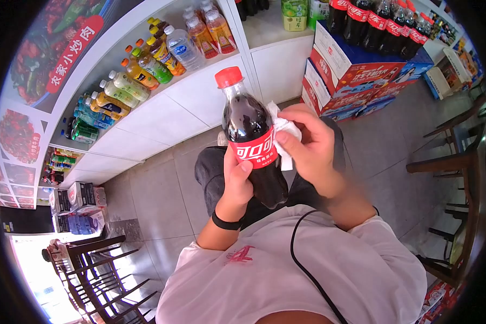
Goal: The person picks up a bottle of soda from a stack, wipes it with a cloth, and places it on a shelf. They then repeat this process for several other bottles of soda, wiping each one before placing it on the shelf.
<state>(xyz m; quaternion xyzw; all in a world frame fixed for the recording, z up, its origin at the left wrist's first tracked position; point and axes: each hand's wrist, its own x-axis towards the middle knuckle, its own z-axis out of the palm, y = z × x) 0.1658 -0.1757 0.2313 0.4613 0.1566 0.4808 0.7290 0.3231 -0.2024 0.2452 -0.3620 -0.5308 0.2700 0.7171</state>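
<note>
A cola bottle [252, 135] with a red cap and red label stands upright in front of my chest. My left hand [236, 181] grips its lower half from the left, thumb on the label. My right hand [310, 144] presses a white cloth [282, 129] against the bottle's right side, thumb touching the label. A black band sits on my left wrist.
White shelves [162, 116] at the back hold several drink bottles [146, 65]. Stacked cola cartons [351, 75] with bottles on top stand at the right rear. Dark wooden chairs [453, 162] are at the right and another chair [100, 275] at lower left. Grey tiled floor lies below.
</note>
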